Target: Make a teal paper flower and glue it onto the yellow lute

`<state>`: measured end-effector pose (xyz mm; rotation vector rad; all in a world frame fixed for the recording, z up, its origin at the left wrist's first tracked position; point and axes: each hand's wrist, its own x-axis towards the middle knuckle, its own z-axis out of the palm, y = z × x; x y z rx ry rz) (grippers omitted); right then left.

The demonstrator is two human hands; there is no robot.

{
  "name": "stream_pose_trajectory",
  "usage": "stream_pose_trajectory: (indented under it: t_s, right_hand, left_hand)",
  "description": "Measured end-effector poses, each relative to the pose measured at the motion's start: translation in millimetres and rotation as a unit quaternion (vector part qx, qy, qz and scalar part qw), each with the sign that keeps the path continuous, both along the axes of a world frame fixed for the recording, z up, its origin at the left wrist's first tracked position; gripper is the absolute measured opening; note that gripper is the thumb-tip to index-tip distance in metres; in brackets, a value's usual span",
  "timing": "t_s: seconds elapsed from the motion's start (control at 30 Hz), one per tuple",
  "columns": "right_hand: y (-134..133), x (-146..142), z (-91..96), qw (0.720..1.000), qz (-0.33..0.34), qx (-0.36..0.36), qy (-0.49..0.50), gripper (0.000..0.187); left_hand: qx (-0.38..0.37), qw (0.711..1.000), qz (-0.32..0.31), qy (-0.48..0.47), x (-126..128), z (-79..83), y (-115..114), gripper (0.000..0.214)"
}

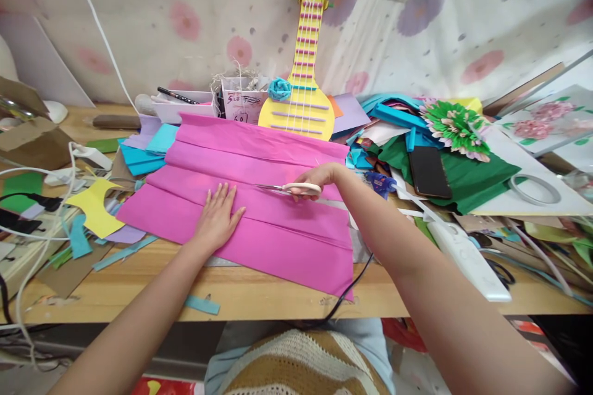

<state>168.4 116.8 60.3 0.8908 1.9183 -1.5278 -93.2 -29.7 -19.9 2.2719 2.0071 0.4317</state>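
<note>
A large sheet of pink paper, creased in long folds running side to side, lies across the table before me. My left hand rests flat on its left half, fingers spread. My right hand grips the white handles of a pair of scissors. Their blades point left along a line in the middle of the sheet, and a cut gap shows to the right of the hand. How far the blades are apart I cannot tell. Behind the sheet stands a yellow paper lute with white strings and a blue paper flower.
Paper scraps, a yellow cutout and cables crowd the left side. On the right are a blue glue gun, a black phone, green paper, a tape roll and a white power strip. The wooden table edge runs close to my body.
</note>
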Motion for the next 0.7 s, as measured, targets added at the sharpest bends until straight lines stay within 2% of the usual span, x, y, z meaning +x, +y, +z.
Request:
stream_pose_trajectory:
  t_s: [0.17,0.33,0.7]
  right_hand:
    - [-3.9,-13.2,5.3,1.0,0.017,0.021,0.004,0.066]
    - [-9.7,-24.3,11.1,0.999,0.011,0.038,0.001,0.058]
    - [-6.6,-29.9,0.3,0.998,0.007,0.041,0.036,0.058]
  left_hand:
    - [0.016,0.999,-0.001,0.039,-0.3,-2.7,-0.1,0.07]
    - [0.03,0.998,-0.005,0.051,-1.2,-5.8,-0.3,0.071]
    - [0.034,0.999,-0.003,0.036,-0.5,-6.6,-0.2,0.07]
